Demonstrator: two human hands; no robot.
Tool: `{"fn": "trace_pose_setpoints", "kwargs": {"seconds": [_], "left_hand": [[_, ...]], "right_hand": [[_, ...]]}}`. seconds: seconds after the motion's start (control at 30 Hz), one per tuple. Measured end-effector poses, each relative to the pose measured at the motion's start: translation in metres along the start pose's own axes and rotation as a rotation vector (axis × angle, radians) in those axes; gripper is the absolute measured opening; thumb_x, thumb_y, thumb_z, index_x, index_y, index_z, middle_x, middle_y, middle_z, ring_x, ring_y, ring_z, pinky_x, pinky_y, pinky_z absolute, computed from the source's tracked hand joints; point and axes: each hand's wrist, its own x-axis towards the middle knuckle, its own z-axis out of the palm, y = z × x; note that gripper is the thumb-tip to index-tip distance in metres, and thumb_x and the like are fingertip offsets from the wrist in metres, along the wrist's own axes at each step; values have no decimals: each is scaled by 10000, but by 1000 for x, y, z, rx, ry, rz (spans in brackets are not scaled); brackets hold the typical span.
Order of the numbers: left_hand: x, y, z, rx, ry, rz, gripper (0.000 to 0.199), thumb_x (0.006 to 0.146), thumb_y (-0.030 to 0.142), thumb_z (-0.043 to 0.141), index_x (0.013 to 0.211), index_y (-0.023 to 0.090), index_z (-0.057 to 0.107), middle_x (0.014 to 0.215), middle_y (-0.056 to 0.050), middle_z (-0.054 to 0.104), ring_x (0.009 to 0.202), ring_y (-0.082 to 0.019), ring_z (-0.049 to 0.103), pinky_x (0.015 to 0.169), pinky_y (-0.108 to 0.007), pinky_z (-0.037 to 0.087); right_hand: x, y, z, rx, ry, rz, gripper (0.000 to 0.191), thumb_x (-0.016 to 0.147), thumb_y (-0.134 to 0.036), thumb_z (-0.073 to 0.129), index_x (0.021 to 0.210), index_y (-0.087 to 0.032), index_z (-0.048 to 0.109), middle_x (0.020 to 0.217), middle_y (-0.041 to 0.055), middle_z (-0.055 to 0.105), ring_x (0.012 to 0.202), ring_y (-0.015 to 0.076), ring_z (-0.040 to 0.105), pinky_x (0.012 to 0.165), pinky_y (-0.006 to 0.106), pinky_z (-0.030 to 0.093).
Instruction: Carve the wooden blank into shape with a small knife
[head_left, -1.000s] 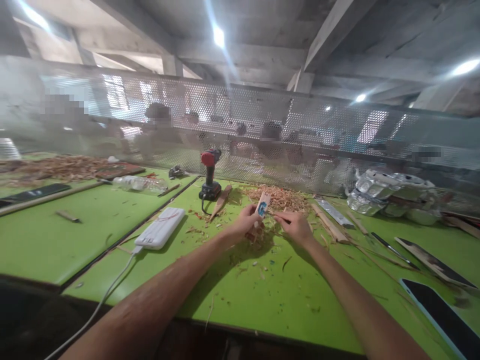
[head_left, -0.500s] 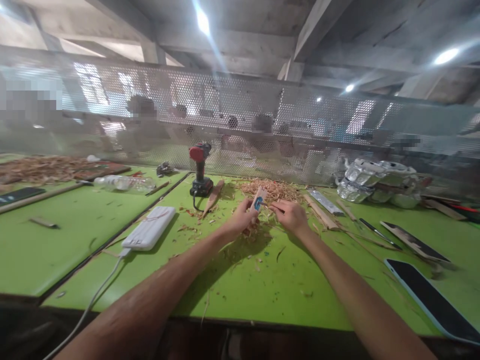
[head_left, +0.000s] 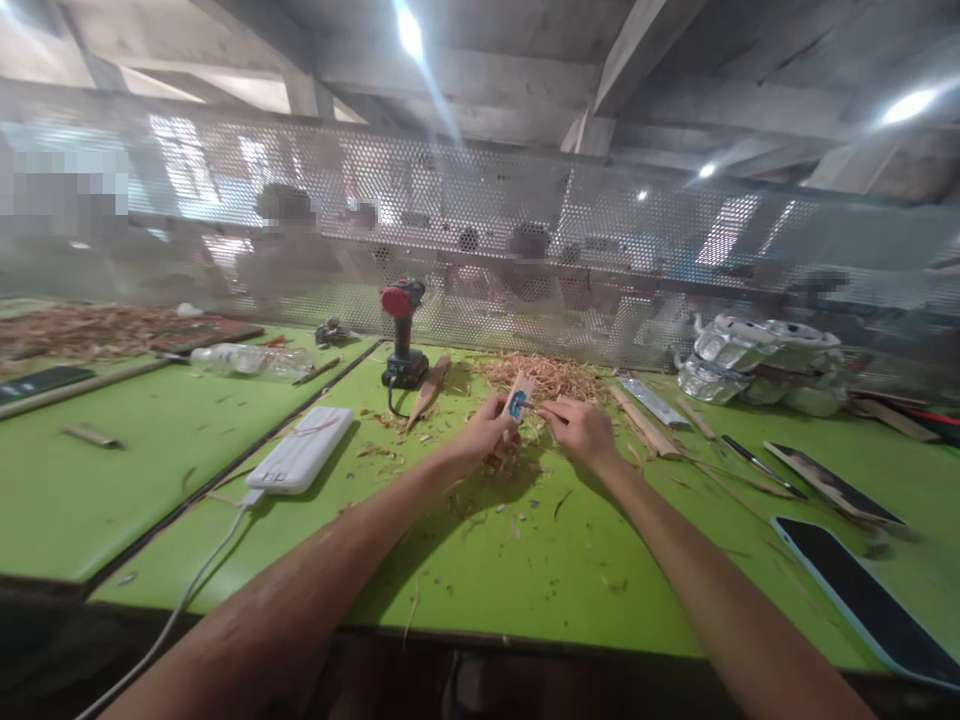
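Note:
A small pale wooden piece (head_left: pixel 525 385) with a blue patch on its face is held upright and slightly tilted in my left hand (head_left: pixel 486 432), fingers wrapped round its lower part. My right hand (head_left: pixel 583 430) is closed on a thin, dark, stick-like tool (head_left: pixel 534 406). The tool's tip meets the blue patch; its exact kind is too small to tell. Both hands are above the green table (head_left: pixel 517 570), just in front of a heap of wood shavings (head_left: pixel 555 375).
A red and black cordless drill (head_left: pixel 403 330) stands behind my left hand, near a pointed wooden strip (head_left: pixel 431 388). To the left lies a white power bank (head_left: pixel 301 450) with a cable. On the right are wooden strips (head_left: pixel 645 425), a phone (head_left: pixel 862 590) and foil-wrapped items (head_left: pixel 757 355). A perforated screen (head_left: pixel 450 240) closes the back.
The tool tip has shifted slightly over the blue patch. Both hands keep nearly the same place and hold; the whole view has moved a little.

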Motion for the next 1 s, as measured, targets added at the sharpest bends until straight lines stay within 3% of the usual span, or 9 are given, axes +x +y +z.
{"fn": "trace_pose_setpoints", "kwargs": {"seconds": [0.13,0.3,0.53,0.8,1.0], "left_hand": [[-1,2,1,20,4,3,279,987,276,536,1256,251,465,772,29,586,534,-107,585,379,-146,321],[-2,8,-2,18,40,-21,278,956,218,544,1224,240,474,787,21,602,529,-105,598,389,-151,353],[-3,11,-4,0,86,-23,253,933,181,527,1174,235,469,795,20,621,513,-100,592,381,-148,340],[-1,8,-4,25,90,19,194,948,153,484,1127,224,458,719,40,580,490,-92,548,383,-152,318],[-2,7,2,94,77,-6,331,935,174,522,1253,228,447,746,27,601,532,-112,579,386,-153,322]], "right_hand": [[-2,-6,2,-27,2,29,316,1024,-356,560,1139,-256,837,1029,67,815,822,206,728,628,263,454],[-2,-18,3,-5,1,102,303,1031,-356,560,1153,-278,826,1088,38,817,890,218,747,666,271,473],[-4,-11,4,166,-116,-9,267,1019,-349,595,1109,-273,834,1067,15,823,899,198,755,745,267,510],[-5,-14,12,85,-48,9,278,1018,-334,585,1121,-264,833,1112,35,815,934,201,753,756,261,519],[-2,-4,7,61,-39,81,281,1017,-318,588,1151,-251,826,1127,37,812,932,207,764,706,266,529]]}}
